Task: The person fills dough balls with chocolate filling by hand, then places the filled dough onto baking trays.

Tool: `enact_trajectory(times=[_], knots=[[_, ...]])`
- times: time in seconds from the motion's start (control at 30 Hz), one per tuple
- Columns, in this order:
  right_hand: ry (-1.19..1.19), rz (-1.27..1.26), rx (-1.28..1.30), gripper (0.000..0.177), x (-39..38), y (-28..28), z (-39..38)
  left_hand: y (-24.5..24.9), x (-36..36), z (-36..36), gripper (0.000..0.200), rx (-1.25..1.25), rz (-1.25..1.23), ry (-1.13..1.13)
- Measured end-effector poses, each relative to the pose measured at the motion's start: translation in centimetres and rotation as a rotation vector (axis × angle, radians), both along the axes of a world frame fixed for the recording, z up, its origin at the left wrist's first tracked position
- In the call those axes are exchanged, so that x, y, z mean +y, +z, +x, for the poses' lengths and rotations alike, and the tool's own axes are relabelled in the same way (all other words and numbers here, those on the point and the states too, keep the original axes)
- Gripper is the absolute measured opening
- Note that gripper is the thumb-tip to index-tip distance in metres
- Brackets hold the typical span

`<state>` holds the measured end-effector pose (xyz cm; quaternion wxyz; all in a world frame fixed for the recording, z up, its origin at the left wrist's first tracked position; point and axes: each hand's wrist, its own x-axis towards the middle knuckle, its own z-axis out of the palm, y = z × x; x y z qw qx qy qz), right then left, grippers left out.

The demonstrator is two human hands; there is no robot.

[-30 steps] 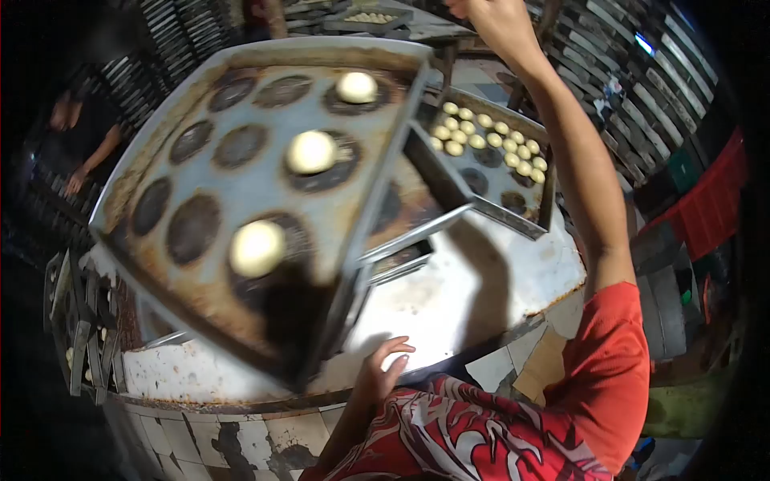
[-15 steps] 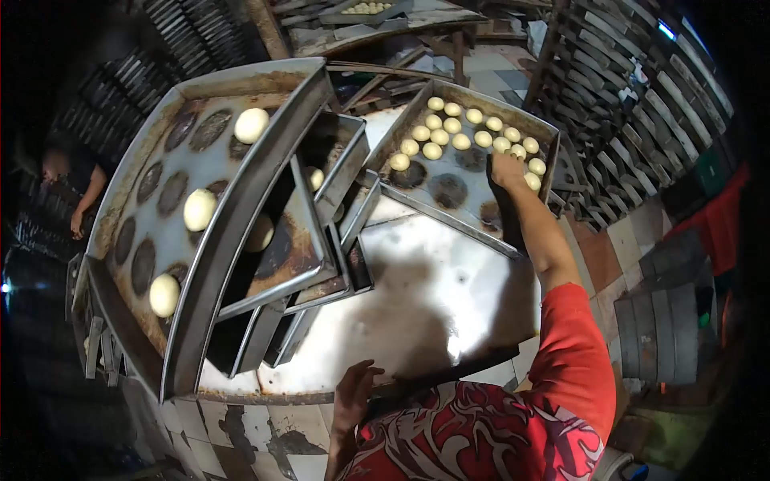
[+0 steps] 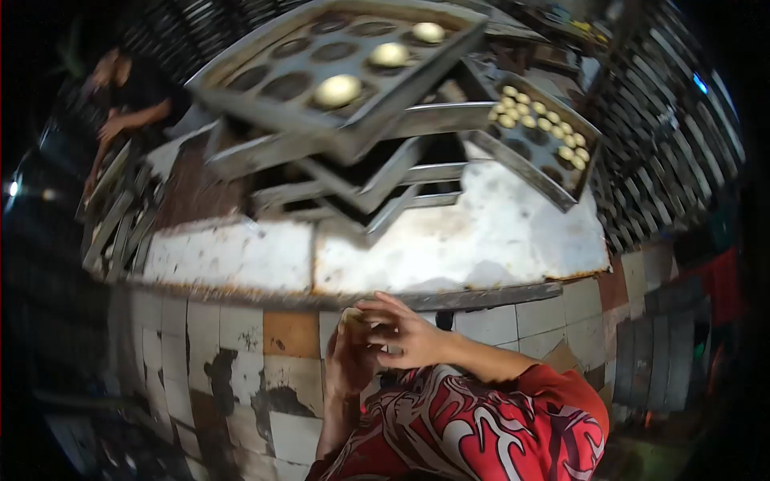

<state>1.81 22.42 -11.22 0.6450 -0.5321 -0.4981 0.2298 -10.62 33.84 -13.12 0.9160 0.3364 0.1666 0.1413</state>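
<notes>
Head view: small pale lump, likely dough (image 3: 351, 316), at fingertips of left hand (image 3: 348, 353); right hand (image 3: 407, 335) just beside, rightward; fingers curled, cannot tell which grip; long axis unclear.

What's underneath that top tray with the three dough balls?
Under the top tray, more metal trays are stacked crosswise on the white tabletop. Some edges show; their insides are mostly covered or dark.

Through my wide lens the room is dim, its corners black, the slatted wall (image 3: 654, 148) bowing at right. The worktop (image 3: 433, 256) is brightest, nearly white. A small light (image 3: 13, 189) glares far left. I find the stacked trays (image 3: 353, 140) blurred, the left hand (image 3: 349, 359) shaded.
</notes>
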Motion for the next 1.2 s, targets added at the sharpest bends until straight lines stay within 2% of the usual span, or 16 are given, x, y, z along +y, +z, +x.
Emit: enact_trajectory(times=[0.03,0.1,0.17,0.23,0.3,0.33,0.37,0.4,0.43,0.6,0.7,0.83,0.9,1.03,1.1,1.2], knots=[[-0.045,0.107,-0.511,0.011,1.4,-1.2,-1.5,-0.9,0.8,-2.4,0.047,-0.002,-0.003,0.049],[-0.126,0.092,-0.388,0.012,2.7,-0.2,-3.2,-2.3,2.7,-6.0,0.032,0.12,-0.053,0.323],[-0.21,0.145,-0.022,0.014,5.8,-0.5,-5.3,-1.7,3.5,-7.4,0.031,0.184,-0.011,0.464],[-0.211,0.155,0.16,0.016,11.4,-1.0,-8.0,-1.3,4.4,-6.9,0.04,0.188,0.391,0.55],[-0.083,-0.121,0.349,0.02,18.7,-2.2,-7.9,-1.5,4.5,-6.3,0.05,0.15,0.542,0.563],[0.007,-0.257,0.756,0.028,22.4,-3.2,-6.6,-0.2,6.4,-6.4,0.054,0.145,0.575,0.564],[-0.07,-0.297,0.658,0.026,25.6,-5.2,-5.6,-0.4,8.2,-7.1,0.054,0.152,0.579,0.598],[-0.304,-0.227,0.127,0.029,28.8,-7.8,-4.4,-0.9,10.1,-7.9,0.053,0.032,0.241,0.565],[-0.336,-0.197,0.072,0.031,31.6,-9.7,-2.6,-1.4,12.0,-8.5,0.053,-0.097,-0.092,0.522],[-0.842,-0.039,-0.419,0.035,43.4,-13.5,1.2,-5.8,20.6,-8.7,0.037,-0.071,-0.2,0.566],[-0.82,-0.066,-0.329,0.016,44.1,-14.2,1.3,-4.6,24.7,-6.7,0.038,0.132,-0.103,0.629],[-0.28,-0.127,0.63,0.012,41.8,-5.6,-2.4,-6.6,29.6,-2.6,0.038,0.415,0.3,0.568],[-0.302,-0.151,0.577,0.01,44.0,-5.5,-1.2,-4.1,30.3,-1.6,0.048,0.522,0.766,0.087],[-0.642,-0.228,-0.378,0.004,50.9,-3.2,5.6,-1.3,33.0,-2.3,0.057,0.156,0.384,-0.037],[-0.763,-0.306,-0.603,0.014,54.4,-2.2,9.2,-0.7,36.6,-3.2,0.047,0.047,-0.062,0.022],[-0.919,-0.622,-0.712,0.018,58.4,0.1,9.7,-0.8,42.4,-4.0,0.031,0.144,-0.081,0.108]])
